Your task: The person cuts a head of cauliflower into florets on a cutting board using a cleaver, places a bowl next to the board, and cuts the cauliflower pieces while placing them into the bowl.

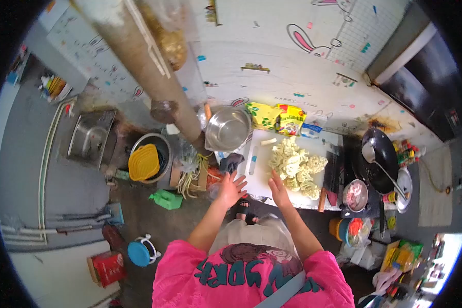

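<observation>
Reading "HAPPY" on wall (272, 77), "YORK" across pink shirt (241, 277); can't make out print on yellow-green bag (262, 115), yellow-red packet (291, 119) or blue-white packet (311, 130), all grouped behind cutting board (262, 177). Noting steel pot (228, 128) just beside board's far left corner, dark cloth (231, 162) near board's left edge, beyond left hand (232, 190). Also seeing to the right: small pan of pinkish food (355, 196), black wok (376, 159) with ladle (368, 152) lying in it. Farther left: yellow basket (144, 162) in metal basin (161, 149), sink (91, 137), green jug (166, 199) lower down. Finding cauliflower (295, 167) heaped in pieces on right half of white board, near right hand (278, 191). Running lengthwise from far left to near right, florets facing mixed ways. Seeing pale stalk piece (268, 141) lying apart near far edge. Pointing toward the person: wooden handle (322, 199), right of cauliflower, at counter's near edge. Holding nothing in left hand, fingers spread and released. Holding nothing in right hand either, fingers extended, unclenched, by board's near side.
</observation>
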A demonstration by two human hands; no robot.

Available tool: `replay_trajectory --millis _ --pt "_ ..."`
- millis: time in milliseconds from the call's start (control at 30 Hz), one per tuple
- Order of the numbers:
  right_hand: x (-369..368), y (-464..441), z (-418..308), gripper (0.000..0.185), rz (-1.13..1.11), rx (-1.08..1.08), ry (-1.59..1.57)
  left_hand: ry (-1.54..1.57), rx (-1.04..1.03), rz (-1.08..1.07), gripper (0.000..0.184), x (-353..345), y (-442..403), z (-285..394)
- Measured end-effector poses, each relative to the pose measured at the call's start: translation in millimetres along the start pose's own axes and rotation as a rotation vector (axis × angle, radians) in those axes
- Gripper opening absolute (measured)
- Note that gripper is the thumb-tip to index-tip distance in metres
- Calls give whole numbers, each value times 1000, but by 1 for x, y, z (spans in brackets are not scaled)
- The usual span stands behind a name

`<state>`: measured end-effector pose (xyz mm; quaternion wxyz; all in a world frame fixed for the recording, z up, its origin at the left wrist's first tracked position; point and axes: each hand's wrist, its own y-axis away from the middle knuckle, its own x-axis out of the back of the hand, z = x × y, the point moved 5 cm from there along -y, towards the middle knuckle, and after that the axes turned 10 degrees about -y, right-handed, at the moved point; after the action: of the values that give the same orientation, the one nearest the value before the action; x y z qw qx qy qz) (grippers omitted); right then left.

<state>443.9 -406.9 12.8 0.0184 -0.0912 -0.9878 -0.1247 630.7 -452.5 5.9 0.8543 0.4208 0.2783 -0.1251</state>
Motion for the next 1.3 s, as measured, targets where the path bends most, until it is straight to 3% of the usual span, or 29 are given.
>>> replay_trajectory --millis 133,367,500,600,833,1133,1300 --pt "-36 18 -24 63 -180 -49 -99 85 -72 -3 63 19 19 -14" --pt "-70 42 4 64 -300 -63 -183 137 -130 112 63 50 58 -48" --pt "-107 70 3 64 -340 -231 -300 233 -184 220 59 75 101 -62" --pt "-133 81 8 68 -451 -139 -230 268 -217 288 60 100 127 -61" --pt "-188 87 0 72 -436 -295 -356 376 -353 316 62 160 162 -46" --pt "-369 108 46 64 -517 -391 -452 397 -331 390 64 325 256 -6" --pt "-443 128 40 71 -528 -420 -397 406 -382 455 62 401 302 25"
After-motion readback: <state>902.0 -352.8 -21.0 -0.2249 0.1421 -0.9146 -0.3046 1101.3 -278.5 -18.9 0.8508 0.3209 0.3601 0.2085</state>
